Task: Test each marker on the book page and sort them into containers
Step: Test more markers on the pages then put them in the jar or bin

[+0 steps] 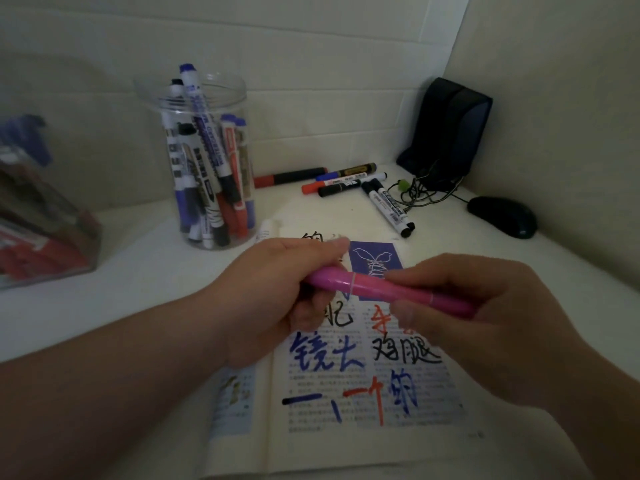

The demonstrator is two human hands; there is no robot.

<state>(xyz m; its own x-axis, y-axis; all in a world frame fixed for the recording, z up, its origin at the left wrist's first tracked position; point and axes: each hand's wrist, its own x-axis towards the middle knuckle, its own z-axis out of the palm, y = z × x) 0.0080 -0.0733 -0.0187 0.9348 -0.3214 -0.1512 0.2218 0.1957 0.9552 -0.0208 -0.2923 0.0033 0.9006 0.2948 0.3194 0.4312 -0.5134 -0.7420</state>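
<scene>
Two hands, left hand (277, 292) and right hand (485, 313), grip pink marker (374, 287) ends.

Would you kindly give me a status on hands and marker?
Both gripping pink marker: left hand and right hand, above the open book. Tip not visible. Nothing in the way; loose markers lie beyond the book.

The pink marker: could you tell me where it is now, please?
In the head view's centre, the pink marker is held above the open book, between the left hand and right hand.
</scene>
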